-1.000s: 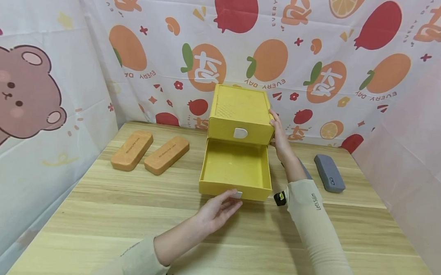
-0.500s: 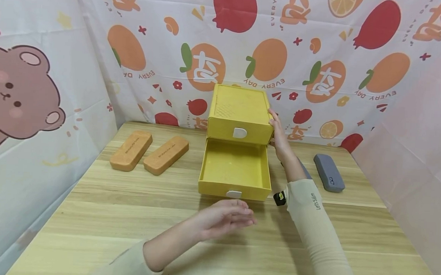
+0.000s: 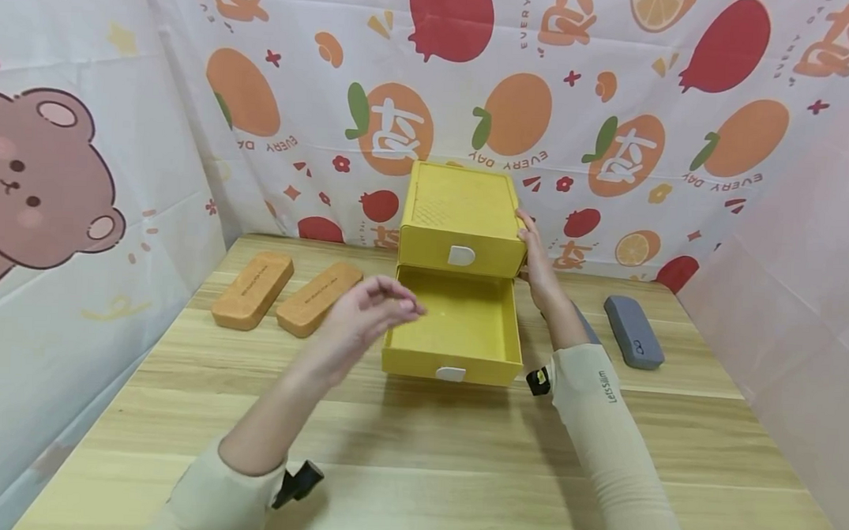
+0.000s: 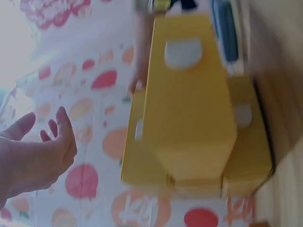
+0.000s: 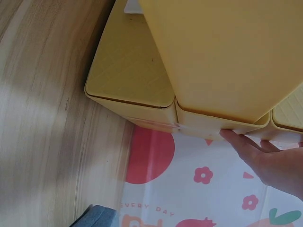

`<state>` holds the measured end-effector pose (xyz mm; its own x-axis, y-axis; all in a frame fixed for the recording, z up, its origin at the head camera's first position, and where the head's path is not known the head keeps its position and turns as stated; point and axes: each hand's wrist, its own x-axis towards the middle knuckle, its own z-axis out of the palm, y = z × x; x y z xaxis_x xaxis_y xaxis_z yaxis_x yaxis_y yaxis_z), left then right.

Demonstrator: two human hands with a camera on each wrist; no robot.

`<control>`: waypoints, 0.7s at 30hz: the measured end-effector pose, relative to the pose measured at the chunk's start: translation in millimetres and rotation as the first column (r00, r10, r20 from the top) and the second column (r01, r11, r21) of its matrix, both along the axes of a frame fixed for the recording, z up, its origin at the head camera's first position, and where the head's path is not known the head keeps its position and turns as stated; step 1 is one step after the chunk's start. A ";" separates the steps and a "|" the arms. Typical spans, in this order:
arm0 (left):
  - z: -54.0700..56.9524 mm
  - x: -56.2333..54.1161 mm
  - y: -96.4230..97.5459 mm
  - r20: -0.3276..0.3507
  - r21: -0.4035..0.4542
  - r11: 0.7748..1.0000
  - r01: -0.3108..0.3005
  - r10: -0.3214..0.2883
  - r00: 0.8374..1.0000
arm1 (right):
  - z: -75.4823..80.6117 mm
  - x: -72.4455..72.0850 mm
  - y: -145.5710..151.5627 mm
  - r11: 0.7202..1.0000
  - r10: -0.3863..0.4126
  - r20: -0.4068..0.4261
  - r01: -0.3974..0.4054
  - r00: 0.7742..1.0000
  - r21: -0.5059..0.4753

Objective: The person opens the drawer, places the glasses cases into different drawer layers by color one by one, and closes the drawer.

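A yellow drawer unit stands against the patterned cloth. Its middle drawer is pulled far out and holds nothing; the left wrist view shows closed drawers above and below it. My left hand hovers in the air by the drawer's left side, fingers loosely bent around nothing, overlapping one orange case in the head view. My right hand rests on the unit's right side, fingertips along its upper edge. In the right wrist view, fingers lie against the side wall.
Another orange case lies on the wooden table at the left. A grey glasses case lies at the right; a second grey-blue case is mostly hidden behind the right forearm. Printed cloths enclose the back and sides.
My left hand has let go of the open drawer's white tab, drawn back toward me, then risen and swung left toward the orange cases. The right hand and drawer unit stay put.
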<state>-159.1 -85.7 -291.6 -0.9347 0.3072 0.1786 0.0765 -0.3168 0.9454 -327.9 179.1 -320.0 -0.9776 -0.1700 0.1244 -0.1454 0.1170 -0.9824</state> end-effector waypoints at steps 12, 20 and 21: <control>-7.3 -60.3 -49.8 -0.141 -0.311 0.848 -0.428 0.404 0.904 | 0.9 -1.7 0.5 1.000 -0.006 0.010 0.006 1.000 -0.008; -36.8 -98.6 -69.5 -0.341 -0.725 0.501 -0.473 0.336 0.878 | -0.3 -1.2 -0.3 1.000 -0.010 -0.002 0.010 1.000 0.000; -40.1 -102.1 -72.0 -0.352 -0.772 0.438 -0.460 0.308 0.884 | -0.1 -1.2 -0.2 1.000 -0.009 -0.002 0.009 1.000 0.001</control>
<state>-261.2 -157.6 -331.7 -0.9826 -0.0025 0.1858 0.1341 0.6832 0.7178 -329.1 178.9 -320.1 -0.9788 -0.1609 0.1267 -0.1467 0.1191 -0.9820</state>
